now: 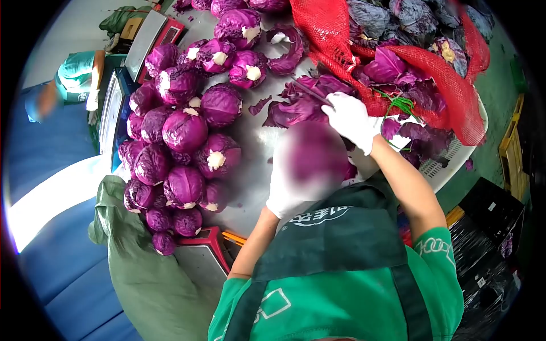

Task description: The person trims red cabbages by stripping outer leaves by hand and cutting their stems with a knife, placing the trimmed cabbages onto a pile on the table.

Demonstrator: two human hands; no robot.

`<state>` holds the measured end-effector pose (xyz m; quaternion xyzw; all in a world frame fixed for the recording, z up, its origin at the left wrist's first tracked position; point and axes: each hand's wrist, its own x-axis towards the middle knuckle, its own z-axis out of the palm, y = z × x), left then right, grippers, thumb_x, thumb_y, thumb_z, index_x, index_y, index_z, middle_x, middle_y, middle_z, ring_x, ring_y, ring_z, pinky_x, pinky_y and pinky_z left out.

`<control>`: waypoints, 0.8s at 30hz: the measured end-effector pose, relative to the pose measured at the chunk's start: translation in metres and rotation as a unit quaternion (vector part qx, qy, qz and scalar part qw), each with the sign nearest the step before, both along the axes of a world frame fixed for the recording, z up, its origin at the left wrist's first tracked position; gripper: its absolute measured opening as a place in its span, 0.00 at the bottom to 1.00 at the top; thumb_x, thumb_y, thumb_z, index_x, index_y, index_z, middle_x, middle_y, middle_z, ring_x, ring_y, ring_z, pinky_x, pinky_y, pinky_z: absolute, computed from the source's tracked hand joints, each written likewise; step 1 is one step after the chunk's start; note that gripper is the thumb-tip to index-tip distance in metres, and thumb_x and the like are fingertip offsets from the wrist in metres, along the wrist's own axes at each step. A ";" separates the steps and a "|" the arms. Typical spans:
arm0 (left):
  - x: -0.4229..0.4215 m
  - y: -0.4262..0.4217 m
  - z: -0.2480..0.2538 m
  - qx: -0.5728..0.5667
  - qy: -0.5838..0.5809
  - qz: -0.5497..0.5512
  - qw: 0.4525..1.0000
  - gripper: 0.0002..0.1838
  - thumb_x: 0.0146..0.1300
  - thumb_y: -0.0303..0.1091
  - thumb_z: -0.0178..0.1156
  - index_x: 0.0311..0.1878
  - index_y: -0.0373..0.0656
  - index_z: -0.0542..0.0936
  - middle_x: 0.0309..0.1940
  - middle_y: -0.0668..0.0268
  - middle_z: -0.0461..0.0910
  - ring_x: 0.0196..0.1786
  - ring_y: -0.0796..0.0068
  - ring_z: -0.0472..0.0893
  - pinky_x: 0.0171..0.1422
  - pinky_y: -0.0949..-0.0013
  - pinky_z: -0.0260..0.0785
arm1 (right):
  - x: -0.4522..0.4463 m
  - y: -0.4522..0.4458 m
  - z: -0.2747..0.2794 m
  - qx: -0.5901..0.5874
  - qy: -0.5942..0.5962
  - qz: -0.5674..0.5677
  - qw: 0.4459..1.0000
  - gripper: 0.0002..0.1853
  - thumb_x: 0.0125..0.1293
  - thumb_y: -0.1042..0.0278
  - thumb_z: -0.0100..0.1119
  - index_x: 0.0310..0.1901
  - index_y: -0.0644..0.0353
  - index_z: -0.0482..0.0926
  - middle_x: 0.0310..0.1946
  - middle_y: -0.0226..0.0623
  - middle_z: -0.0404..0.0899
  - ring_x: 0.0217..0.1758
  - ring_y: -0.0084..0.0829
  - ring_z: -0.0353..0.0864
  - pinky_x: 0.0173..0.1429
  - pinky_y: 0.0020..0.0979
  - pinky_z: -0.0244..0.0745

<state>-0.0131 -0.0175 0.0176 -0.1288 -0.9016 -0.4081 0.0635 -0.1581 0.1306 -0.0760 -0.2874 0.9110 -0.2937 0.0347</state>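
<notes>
My left hand [282, 192], in a white glove, cups a red cabbage [318, 152] from the left, close in front of my apron. The cabbage is smeared by blur. In my gloved right hand [351, 118], just above and right of it, is a knife [310, 92], its thin blade pointing up and left over loose outer leaves [290, 112]. A big heap of red cabbages [185, 129], several with pale cut stem ends, covers the left of the metal table [253, 136].
A red mesh bag [324, 28] with more cabbages [418, 20] lies at upper right, partly over a white crate [449, 165] of leaves and green string [398, 103]. Red-edged scales [213, 250] stand near the table's edge. Another person [77, 74] is at far left.
</notes>
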 end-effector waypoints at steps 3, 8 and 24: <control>0.017 -0.017 -0.032 0.295 -0.151 0.221 0.917 0.39 0.59 0.39 0.70 0.68 0.39 0.62 0.62 0.57 0.71 0.63 0.63 0.74 0.67 0.58 0.68 | -0.002 0.006 0.012 -0.052 0.004 -0.041 0.998 0.14 0.68 0.56 0.57 0.41 0.60 0.80 0.41 0.43 0.79 0.43 0.43 0.82 0.46 0.40 0.79; 0.017 -0.017 -0.010 0.585 -0.228 0.278 0.727 0.30 0.69 0.39 0.61 0.70 0.42 0.63 0.61 0.62 0.72 0.60 0.70 0.76 0.62 0.65 0.73 | 0.030 0.019 0.063 -0.183 -0.215 -0.106 0.953 0.15 0.70 0.58 0.57 0.50 0.59 0.77 0.41 0.41 0.78 0.38 0.41 0.82 0.44 0.38 0.78; 0.003 0.023 -0.075 0.045 -0.048 0.128 0.990 0.28 0.60 0.30 0.68 0.64 0.41 0.74 0.61 0.59 0.75 0.63 0.63 0.75 0.67 0.61 0.69 | 0.062 0.052 0.036 -0.145 -0.047 -0.035 0.988 0.21 0.73 0.62 0.49 0.65 0.57 0.73 0.47 0.49 0.78 0.48 0.45 0.81 0.54 0.37 0.76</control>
